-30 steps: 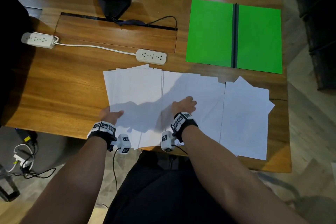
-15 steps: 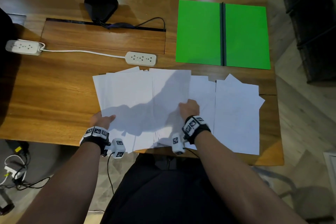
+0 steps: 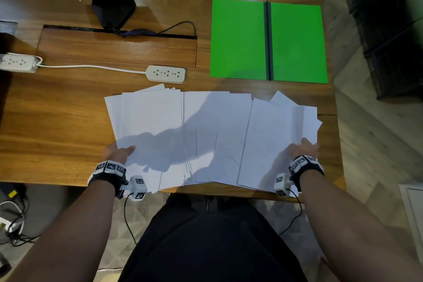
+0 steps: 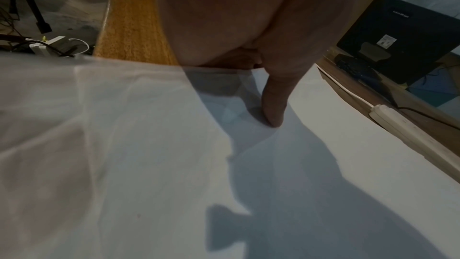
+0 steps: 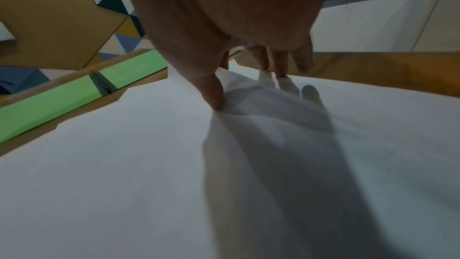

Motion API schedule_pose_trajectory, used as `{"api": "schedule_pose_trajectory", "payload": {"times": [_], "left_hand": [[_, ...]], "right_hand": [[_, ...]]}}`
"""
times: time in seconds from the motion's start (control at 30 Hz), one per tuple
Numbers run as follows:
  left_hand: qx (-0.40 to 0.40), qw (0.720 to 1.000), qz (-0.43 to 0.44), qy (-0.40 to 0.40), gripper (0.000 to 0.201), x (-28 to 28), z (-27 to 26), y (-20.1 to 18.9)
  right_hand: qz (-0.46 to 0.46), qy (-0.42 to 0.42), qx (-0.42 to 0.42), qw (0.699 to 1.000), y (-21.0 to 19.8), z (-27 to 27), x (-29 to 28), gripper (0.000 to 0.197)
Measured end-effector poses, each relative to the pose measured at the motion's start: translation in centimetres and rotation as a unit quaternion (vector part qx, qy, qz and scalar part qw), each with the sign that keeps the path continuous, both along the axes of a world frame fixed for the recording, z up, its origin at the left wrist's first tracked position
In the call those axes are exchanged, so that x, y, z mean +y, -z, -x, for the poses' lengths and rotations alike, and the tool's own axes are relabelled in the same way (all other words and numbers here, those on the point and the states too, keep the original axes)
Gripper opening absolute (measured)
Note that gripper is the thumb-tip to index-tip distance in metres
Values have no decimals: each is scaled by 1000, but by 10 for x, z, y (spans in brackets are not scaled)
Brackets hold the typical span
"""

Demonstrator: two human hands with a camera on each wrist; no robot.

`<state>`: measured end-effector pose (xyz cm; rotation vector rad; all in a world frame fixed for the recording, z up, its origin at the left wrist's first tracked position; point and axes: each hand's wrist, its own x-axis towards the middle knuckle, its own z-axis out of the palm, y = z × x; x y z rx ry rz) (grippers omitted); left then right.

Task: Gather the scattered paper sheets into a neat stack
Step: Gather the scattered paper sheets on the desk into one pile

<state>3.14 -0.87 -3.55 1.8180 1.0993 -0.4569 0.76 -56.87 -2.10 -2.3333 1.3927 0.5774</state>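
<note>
While the thin, smooth white paper sheets (image 3: 212, 135) are spread in an overlapping fan across the near half of the glossy, grained wooden desk (image 3: 57, 121), their near edges are seen overhanging the desk's front rim. The left end of the fan is pinched by the left hand (image 3: 117, 152): its thumb (image 4: 273, 103) is pressed flat on top, and the fingers are hidden beneath the sheets. The right end is touched by the right hand (image 3: 302, 150), whose spread fingertips (image 5: 281, 70) and thumb are laid on the paper. Beyond the sheets, a flat, bright green folder with a dark spine (image 3: 240, 39) is laid open, and a white plastic power strip (image 3: 166, 73) is set beside it.
</note>
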Motion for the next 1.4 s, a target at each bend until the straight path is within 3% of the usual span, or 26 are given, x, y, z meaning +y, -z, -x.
{"api": "schedule_pose_trajectory", "payload": {"times": [0.13,0.27,0.33,0.4,0.53,0.6,0.73,0.87,0.93,1.1,1.4], "left_hand": [[-2,1000,7,2,51,4,-1,6],[-12,1000,25,7,49,2,-2,2],[-11,1000,26,8,48,2,-1,2],[-11,1000,23,7,49,-1,-2,-2],[-11,1000,17,12,52,-10,-3,-9],[-13,1000,25,7,52,-10,-4,-10],[-13,999,33,3,53,-10,-2,-14],[-15,999,37,-3,51,-10,-2,-13],[-10,1000,29,-4,49,-8,-2,-12],[-11,1000,26,3,51,-1,-2,-5],[-12,999,46,-13,46,-9,0,-25]], "right_hand": [[0,0,-14,1000,-4,3,8,22],[8,-9,-42,999,-3,-2,9,34],[17,26,-29,999,-4,-2,4,36],[-7,77,-13,997,-6,-3,3,47],[-32,134,0,990,-14,-16,21,96],[-44,146,-1,988,-10,-23,27,102],[-92,146,0,985,14,-21,14,77],[-100,151,-72,981,-25,-14,28,45],[-84,126,-128,980,-36,-11,33,45],[-51,-11,-245,968,-71,-9,42,9],[-85,-88,-349,929,-170,-17,85,29]]}}
